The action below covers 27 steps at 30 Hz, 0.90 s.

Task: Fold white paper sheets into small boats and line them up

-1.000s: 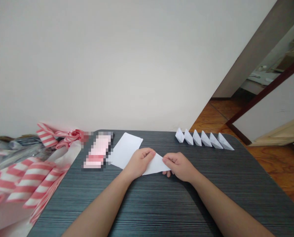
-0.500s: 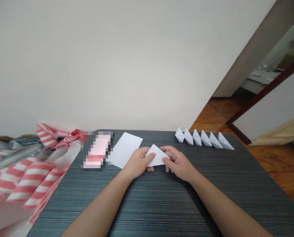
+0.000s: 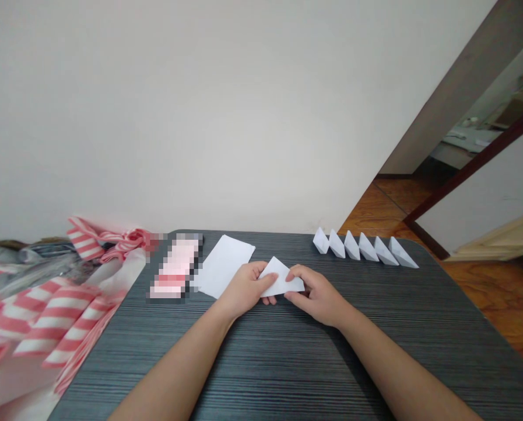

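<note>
A folded piece of white paper (image 3: 275, 272), roughly triangular with its point away from me, is held just above the dark table (image 3: 261, 362). My left hand (image 3: 247, 287) pinches its left side, thumb on top and fingers underneath. At its right side is my right hand (image 3: 317, 294), its index finger on the upper face and its thumb by the lower edge. Left of my hands lies a stack of white paper sheets (image 3: 226, 263). Several folded paper boats (image 3: 352, 245) stand in a row at the back right.
A pixelated pink-and-white flat object (image 3: 178, 266) lies at the table's left edge. Red-and-white striped cloth (image 3: 59, 316) is heaped beyond that edge. A pale wall (image 3: 244, 117) rises behind the table, and wooden floor (image 3: 502, 292) shows at right.
My right hand has shifted its grip: the index finger has come onto the paper's upper face and the thumb has moved down to its lower edge. My left hand stays nearly in place.
</note>
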Each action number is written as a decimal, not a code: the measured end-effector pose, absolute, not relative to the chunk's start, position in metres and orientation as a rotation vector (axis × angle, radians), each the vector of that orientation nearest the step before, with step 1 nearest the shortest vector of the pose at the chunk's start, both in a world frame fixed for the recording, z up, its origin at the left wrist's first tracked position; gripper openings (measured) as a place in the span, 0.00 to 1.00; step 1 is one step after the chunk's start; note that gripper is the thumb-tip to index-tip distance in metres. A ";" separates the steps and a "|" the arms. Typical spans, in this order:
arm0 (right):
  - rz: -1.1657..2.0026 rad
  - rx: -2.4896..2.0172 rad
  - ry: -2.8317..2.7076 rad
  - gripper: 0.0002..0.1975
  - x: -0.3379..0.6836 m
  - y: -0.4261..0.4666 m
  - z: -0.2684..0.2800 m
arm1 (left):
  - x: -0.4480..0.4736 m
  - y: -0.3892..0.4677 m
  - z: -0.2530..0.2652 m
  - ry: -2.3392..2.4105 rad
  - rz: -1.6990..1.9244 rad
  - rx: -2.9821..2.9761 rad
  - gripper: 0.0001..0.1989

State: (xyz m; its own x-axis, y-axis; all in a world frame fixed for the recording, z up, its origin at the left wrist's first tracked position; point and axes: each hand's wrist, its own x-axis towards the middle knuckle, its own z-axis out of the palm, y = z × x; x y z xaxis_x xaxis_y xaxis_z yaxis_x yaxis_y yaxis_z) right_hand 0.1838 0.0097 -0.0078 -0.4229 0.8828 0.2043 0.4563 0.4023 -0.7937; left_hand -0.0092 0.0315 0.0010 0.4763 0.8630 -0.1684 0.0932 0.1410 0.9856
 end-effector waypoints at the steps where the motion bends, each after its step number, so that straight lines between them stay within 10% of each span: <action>1: 0.864 -1.115 -2.047 0.08 0.184 0.010 -0.007 | -0.009 0.031 0.002 0.936 0.691 1.323 0.13; 27: 0.810 -0.992 -2.111 0.08 0.184 0.014 -0.007 | -0.012 0.031 0.003 0.965 0.633 1.414 0.09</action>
State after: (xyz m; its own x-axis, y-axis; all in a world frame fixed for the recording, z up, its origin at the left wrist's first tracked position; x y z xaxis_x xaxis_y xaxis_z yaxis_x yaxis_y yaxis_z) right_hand 0.1837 0.0138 -0.0066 -0.4946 0.8165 0.2978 0.4076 0.5206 -0.7502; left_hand -0.0116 0.0313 0.0025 0.4992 0.8486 -0.1754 0.1771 0.0982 0.9793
